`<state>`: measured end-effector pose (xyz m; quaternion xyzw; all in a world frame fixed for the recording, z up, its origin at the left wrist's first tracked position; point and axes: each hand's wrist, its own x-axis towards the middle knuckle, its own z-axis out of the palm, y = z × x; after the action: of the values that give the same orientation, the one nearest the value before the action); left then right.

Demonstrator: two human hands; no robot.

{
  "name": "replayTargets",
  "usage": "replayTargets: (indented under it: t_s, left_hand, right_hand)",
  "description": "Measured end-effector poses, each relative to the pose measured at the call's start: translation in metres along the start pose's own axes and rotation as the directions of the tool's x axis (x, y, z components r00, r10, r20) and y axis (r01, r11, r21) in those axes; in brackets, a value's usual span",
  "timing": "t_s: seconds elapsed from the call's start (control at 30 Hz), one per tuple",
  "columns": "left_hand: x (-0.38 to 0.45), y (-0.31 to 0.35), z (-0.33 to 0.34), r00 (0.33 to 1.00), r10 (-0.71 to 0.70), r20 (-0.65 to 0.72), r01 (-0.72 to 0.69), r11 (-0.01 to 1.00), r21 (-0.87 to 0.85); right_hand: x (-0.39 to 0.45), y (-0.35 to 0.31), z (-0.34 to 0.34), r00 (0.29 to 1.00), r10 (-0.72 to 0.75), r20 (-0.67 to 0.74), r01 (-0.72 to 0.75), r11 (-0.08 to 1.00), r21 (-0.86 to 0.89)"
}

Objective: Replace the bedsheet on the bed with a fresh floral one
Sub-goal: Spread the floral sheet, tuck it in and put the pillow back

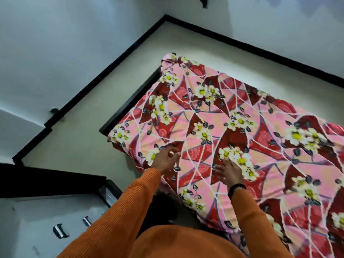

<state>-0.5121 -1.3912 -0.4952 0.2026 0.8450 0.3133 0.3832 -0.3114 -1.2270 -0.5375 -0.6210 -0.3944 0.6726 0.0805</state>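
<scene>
I see the floral bedsheet [232,131], pink and red with white and yellow flowers, spread over the bed and covering its whole visible top, from the far left corner to the near right edge of the view. It hangs over the left side and the near side, with a few wrinkles near the far corner. My left hand [164,160] is over the sheet by the near left corner, fingers spread and loosely bent, holding nothing. My right hand [229,171] lies flat on the sheet just to the right, fingers straight and pressed to the cloth. Both orange sleeves [119,216] reach in from the near edge. A pale floor [104,101] with black skirting surrounds the bed.
</scene>
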Motion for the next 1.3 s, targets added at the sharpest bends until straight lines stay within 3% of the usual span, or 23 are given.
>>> replayTargets:
  t_s: [0.1, 0.33, 0.43, 0.6, 0.77, 1.0, 1.17, 1.3]
  left_hand:
    - [0.043, -0.022, -0.046, 1.000, 0.004, -0.010, -0.004, 1.000, -0.002]
    - [0.165, -0.076, -0.158, 0.987, 0.091, 0.134, -0.096, 0.995, 0.033]
    - [0.196, -0.096, -0.225, 0.981, 0.081, 0.176, -0.089, 0.995, 0.036]
    - [0.248, -0.106, -0.326, 0.985, 0.037, 0.167, -0.063, 0.987, 0.149]
    - [0.300, -0.085, -0.376, 0.980, 0.085, 0.183, -0.128, 0.961, 0.243]
    - [0.399, -0.071, -0.421, 0.933, 0.140, 0.331, -0.242, 0.926, 0.291]
    - [0.499, -0.088, -0.469, 0.846, 0.278, 0.454, -0.464, 0.805, 0.371]
    - [0.546, -0.099, -0.517, 0.663, 0.405, 0.630, -0.718, 0.582, 0.381]
  right_hand:
    - [0.015, -0.019, 0.064, 1.000, -0.005, 0.000, 0.005, 1.000, -0.018]
    - [0.041, -0.044, 0.223, 0.993, 0.022, -0.112, -0.012, 0.995, 0.094]
    - [0.032, -0.042, 0.282, 0.982, 0.070, -0.176, -0.041, 0.986, 0.163]
    - [0.025, -0.059, 0.378, 0.980, 0.111, -0.167, -0.070, 0.969, 0.236]
    - [0.053, -0.089, 0.453, 0.982, 0.121, -0.147, -0.065, 0.938, 0.339]
    - [0.103, -0.129, 0.544, 0.952, 0.117, -0.283, 0.008, 0.915, 0.404]
    - [0.120, -0.146, 0.628, 0.878, 0.100, -0.468, 0.110, 0.910, 0.400]
    - [0.099, -0.147, 0.703, 0.779, 0.144, -0.611, 0.101, 0.932, 0.348]
